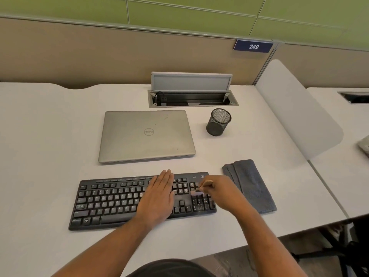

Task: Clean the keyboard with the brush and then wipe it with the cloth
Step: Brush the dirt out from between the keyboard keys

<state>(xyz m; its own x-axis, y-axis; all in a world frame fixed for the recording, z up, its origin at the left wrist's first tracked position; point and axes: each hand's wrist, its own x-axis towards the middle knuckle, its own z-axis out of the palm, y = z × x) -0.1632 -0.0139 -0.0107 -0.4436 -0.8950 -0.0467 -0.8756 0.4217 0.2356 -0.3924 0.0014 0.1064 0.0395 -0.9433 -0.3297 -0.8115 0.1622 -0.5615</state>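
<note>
A: Pinching was seen at the right hand (pixel 220 191): the brush (pixel 201 187) was held by curled fingers, wooden handle up, bristles down on the numpad end of the keyboard (pixel 111 202).

B: Left hand (pixel 159 193)?

A: Laid flat on the keys right of centre, fingers straight and pressed together. Nothing was gripped.

B: Cloth (pixel 250 184)?

A: Folded, grey, left on the desk (pixel 40 156) just beside the keyboard's right end, untouched.

B: Further out?

A: A closed laptop (pixel 146 135) was seen behind the keyboard, a mesh pen cup (pixel 218 122) to its right, an open cable hatch (pixel 192 96) behind both.
</note>
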